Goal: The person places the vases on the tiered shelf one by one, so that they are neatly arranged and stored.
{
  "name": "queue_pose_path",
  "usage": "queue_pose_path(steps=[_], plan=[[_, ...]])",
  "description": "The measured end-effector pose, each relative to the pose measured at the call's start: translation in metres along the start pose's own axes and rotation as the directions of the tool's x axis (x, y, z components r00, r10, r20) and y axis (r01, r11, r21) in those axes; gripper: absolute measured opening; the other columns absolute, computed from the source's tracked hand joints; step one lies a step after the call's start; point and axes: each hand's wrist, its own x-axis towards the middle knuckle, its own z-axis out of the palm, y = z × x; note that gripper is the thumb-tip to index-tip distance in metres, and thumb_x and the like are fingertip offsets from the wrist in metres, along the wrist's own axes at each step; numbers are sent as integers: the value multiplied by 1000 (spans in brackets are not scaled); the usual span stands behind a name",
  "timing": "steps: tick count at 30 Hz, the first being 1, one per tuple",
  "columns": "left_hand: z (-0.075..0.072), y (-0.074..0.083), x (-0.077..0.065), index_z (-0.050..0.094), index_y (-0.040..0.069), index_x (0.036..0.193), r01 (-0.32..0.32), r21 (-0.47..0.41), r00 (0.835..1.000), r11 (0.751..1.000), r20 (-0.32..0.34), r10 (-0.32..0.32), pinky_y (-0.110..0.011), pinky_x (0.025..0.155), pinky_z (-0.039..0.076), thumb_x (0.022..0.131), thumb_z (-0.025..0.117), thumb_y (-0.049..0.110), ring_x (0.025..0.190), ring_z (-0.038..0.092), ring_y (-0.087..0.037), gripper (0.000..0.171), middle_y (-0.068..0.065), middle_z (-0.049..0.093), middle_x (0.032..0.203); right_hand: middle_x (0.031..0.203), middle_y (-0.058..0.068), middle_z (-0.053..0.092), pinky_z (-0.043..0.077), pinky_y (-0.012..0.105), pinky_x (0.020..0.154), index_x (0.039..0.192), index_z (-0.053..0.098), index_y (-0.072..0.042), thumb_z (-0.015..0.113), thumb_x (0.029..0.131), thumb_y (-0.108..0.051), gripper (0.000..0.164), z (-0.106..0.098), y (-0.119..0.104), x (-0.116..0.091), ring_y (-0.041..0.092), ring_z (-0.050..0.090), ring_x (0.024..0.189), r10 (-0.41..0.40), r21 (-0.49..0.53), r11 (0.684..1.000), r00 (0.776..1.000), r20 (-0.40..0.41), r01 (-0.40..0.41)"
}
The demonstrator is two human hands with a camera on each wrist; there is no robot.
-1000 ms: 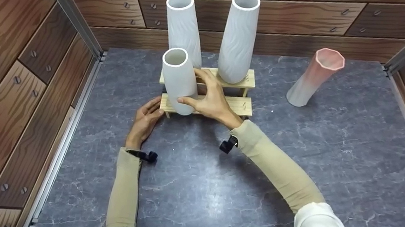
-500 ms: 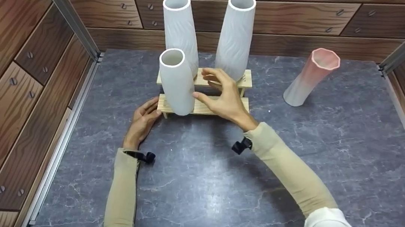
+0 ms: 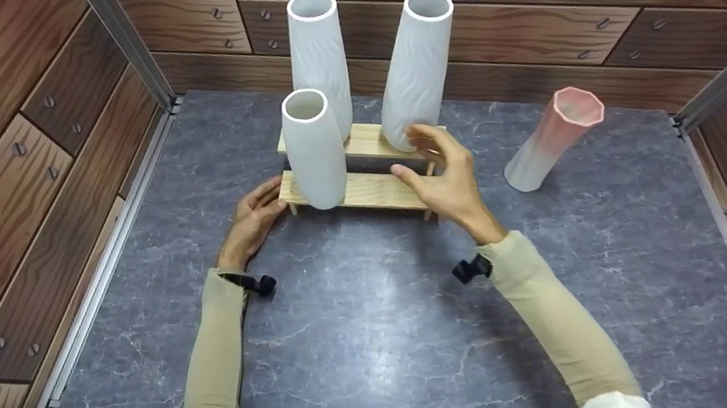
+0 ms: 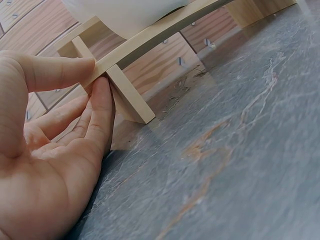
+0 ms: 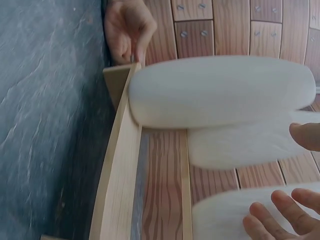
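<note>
A two-tier wooden stand (image 3: 384, 191) bears white vases. One smooth white vase (image 3: 315, 151) stands upright at the left end of the lower tier. Behind it, on the upper tier, are a textured white vase (image 3: 320, 54) at left and another textured white vase (image 3: 416, 67) at right. My left hand (image 3: 252, 223) pinches the lower tier's left end; the left wrist view shows the thumb on top and fingertips underneath, beside the leg (image 4: 131, 95). Over the stand's right side, my right hand (image 3: 450, 179) has its fingers spread and holds nothing, its fingertips overlapping the right vase's base in the head view.
A pink-to-white vase (image 3: 553, 143) with a faceted rim stands on the grey marbled surface (image 3: 352, 311), right of the stand. Wood-patterned walls (image 3: 530, 32) rise behind and on both sides, with metal rails (image 3: 94, 257) along the edges.
My right hand has let go of the front white vase and moved right, away from it. That vase stays on the lower tier. The left hand keeps its place at the stand's end.
</note>
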Motion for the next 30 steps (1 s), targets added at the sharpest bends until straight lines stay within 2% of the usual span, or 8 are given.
queue_pose_path(steps=[5, 10, 17, 24, 30], plan=[[-5, 3, -3, 36, -8, 162, -1, 18, 1000, 1000, 14, 1, -25, 111, 51, 101, 65, -6, 151, 42, -33, 67, -27, 37, 167, 135, 26, 67, 53, 57, 111, 139, 63, 8, 89, 85, 1, 61, -12, 6, -4, 45, 66, 126, 13, -21, 1000, 999, -49, -14], [-9, 3, -7, 35, -9, 162, -13, 14, 1000, 1000, -8, 14, -23, 107, 53, 101, 61, -9, 154, 38, -35, 66, -27, 36, 167, 136, 32, 65, 51, 63, 111, 140, 60, 12, 86, 87, 2, 59, -21, 9, -8, 52, 62, 127, 20, -48, 999, 998, -65, -24], [-7, 0, -6, 36, -9, 161, -7, 4, 1000, 1000, -2, 7, -23, 105, 54, 101, 61, -9, 151, 42, -33, 65, -28, 37, 166, 136, 24, 68, 54, 48, 111, 142, 62, 5, 90, 86, -6, 63, -52, 22, -19, 37, 66, 126, 50, -94, 994, 993, -106, -60], [-4, 0, -3, 37, -10, 160, -13, -10, 1000, 1000, 4, 13, -24, 106, 54, 101, 59, -12, 142, 50, -27, 64, -30, 39, 165, 135, 22, 69, 53, 49, 114, 141, 62, 4, 89, 87, -5, 61, -83, 31, -29, 33, 66, 125, 114, -115, 984, 976, -186, -137], [-4, 0, 0, 36, -11, 160, -16, -10, 1000, 1000, 2, 16, -24, 106, 54, 100, 59, -12, 140, 52, -24, 64, -30, 38, 165, 130, 23, 71, 56, 31, 108, 137, 64, 9, 88, 85, 2, 58, -106, 38, -36, 16, 68, 117, 114, -180, 969, 955, -274, -167]])
